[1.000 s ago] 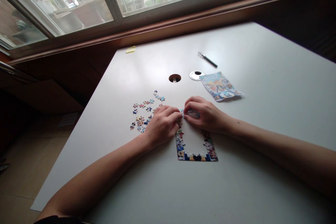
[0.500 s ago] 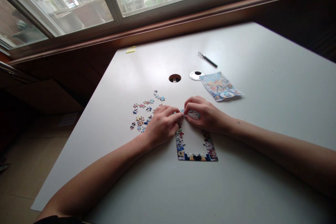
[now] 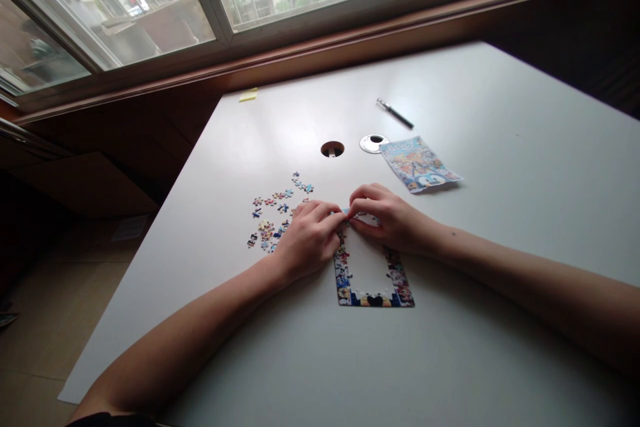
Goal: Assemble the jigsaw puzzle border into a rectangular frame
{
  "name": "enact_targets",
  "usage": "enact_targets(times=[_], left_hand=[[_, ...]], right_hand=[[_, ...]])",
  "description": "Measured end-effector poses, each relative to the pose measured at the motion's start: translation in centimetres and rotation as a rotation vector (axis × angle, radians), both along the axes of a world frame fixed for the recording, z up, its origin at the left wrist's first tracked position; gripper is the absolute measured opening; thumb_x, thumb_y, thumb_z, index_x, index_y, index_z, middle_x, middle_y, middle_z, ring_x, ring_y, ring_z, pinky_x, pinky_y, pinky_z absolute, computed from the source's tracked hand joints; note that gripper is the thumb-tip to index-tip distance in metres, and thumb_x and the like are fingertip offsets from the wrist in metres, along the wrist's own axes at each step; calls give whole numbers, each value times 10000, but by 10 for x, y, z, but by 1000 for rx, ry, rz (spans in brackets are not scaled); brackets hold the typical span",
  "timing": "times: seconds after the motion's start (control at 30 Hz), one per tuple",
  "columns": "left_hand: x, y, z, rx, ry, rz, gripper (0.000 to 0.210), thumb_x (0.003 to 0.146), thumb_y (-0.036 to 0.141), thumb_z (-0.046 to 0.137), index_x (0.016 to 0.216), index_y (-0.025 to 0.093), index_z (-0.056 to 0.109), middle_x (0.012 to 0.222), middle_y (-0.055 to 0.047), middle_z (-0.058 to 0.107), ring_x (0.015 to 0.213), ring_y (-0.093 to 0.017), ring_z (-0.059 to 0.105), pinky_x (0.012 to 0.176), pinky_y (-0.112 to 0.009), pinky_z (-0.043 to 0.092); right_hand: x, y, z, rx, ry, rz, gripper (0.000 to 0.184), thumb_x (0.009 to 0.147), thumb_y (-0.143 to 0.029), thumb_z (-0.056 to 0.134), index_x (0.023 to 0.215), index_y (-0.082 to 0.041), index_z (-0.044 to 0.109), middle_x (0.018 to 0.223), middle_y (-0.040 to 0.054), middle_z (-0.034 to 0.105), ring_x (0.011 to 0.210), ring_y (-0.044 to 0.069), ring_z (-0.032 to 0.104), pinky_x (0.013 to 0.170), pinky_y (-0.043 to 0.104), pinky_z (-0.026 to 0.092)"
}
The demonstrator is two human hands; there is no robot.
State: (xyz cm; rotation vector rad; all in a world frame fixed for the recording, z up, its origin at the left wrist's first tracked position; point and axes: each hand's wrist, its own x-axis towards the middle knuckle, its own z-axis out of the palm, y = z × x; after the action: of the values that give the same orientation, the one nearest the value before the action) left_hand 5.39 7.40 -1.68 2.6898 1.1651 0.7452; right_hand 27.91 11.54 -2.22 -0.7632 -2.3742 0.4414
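A rectangular ring of joined jigsaw pieces, the jigsaw puzzle [image 3: 375,299], lies flat on the white table, its middle bare. My left hand [image 3: 311,235] rests at its upper left corner with fingers bent and closed on the edge. Thumb and fingers of my right hand [image 3: 387,215] pinch at the same corner, almost touching my left fingertips. Between them sits a small puzzle piece [image 3: 347,215], mostly covered by the fingers. Loose jigsaw pieces [image 3: 267,230] are scattered left of my left hand, some hidden behind it.
Beyond my right hand lies a creased picture sheet [image 3: 420,163], beside a round cable-hole cover [image 3: 373,143]. A cable hole [image 3: 333,149] opens in the table [image 3: 280,360]. Farther back are a black pen [image 3: 395,113] and a yellow sticky note [image 3: 248,95], near the window.
Fingertips of my right hand have shifted slightly left and closed in on my left fingertips. The light-blue piece between them shows less now. The puzzle and loose pieces stay as they were.
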Motion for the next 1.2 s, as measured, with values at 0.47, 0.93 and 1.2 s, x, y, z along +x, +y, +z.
enact_targets(times=[0.47,0.93,1.2], left_hand=[[1,-2,6,28,28,-10,266,925,153,550,1149,205,682,1164,-73,706,1083,-244,608,973,-434,461],[1,-2,1,61,18,22,183,958,261,586,1098,238,702,1144,-44,707,1055,-224,602,964,-414,434],[2,-2,3,-16,-18,39,254,904,156,567,1143,190,645,1149,-72,708,1088,-242,615,987,-417,440]], right_hand=[[0,1,0,-21,-10,-4,41,915,-220,602,931,-230,639,1009,82,622,932,233,567,844,407,504],[1,1,0,-30,-32,5,5,913,-209,606,914,-214,607,1021,85,612,951,234,559,857,401,494],[0,1,1,-23,-41,0,5,912,-205,600,909,-204,597,1008,91,615,940,233,558,856,405,498]])
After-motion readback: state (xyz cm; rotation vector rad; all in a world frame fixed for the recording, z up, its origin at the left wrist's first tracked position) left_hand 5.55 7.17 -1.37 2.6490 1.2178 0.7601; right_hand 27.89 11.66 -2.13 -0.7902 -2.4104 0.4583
